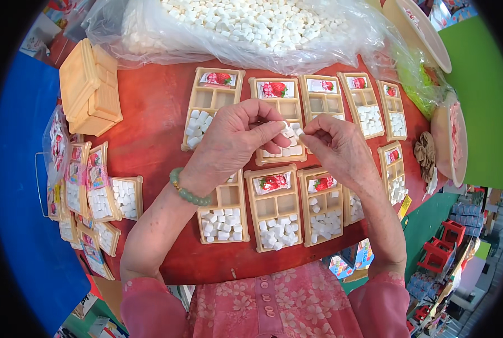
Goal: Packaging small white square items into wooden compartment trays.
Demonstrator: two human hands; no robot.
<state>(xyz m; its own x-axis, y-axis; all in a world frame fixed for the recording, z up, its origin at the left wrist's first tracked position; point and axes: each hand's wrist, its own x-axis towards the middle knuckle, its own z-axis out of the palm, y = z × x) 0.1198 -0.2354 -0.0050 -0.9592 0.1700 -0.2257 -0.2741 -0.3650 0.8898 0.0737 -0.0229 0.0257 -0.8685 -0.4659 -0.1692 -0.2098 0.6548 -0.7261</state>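
My left hand (243, 130), with a green bead bracelet (190, 195) on the wrist, is closed in a pinch at a small white marshmallow (285, 127). Opposite it, my right hand (337, 143) pinches another white piece that barely shows between thumb and forefinger. Both hands hover over a tan divided tray (288, 107). It has a strawberry-print sachet (275, 89) in its top compartment and marshmallows (288, 151) in the lowest one. Around it stand several similar trays in two rows, such as a front tray (274, 204) with a sachet and marshmallows; my hands and forearms partly cover some of them.
A clear plastic bag (150, 42) heaped with marshmallows lies at the back of the red table (155, 107). Stacked tan trays (91, 87) stand far left, above a pile of filled trays (124, 197). On the right are a crumpled brown cloth (426, 153) and a round tub (451, 141).
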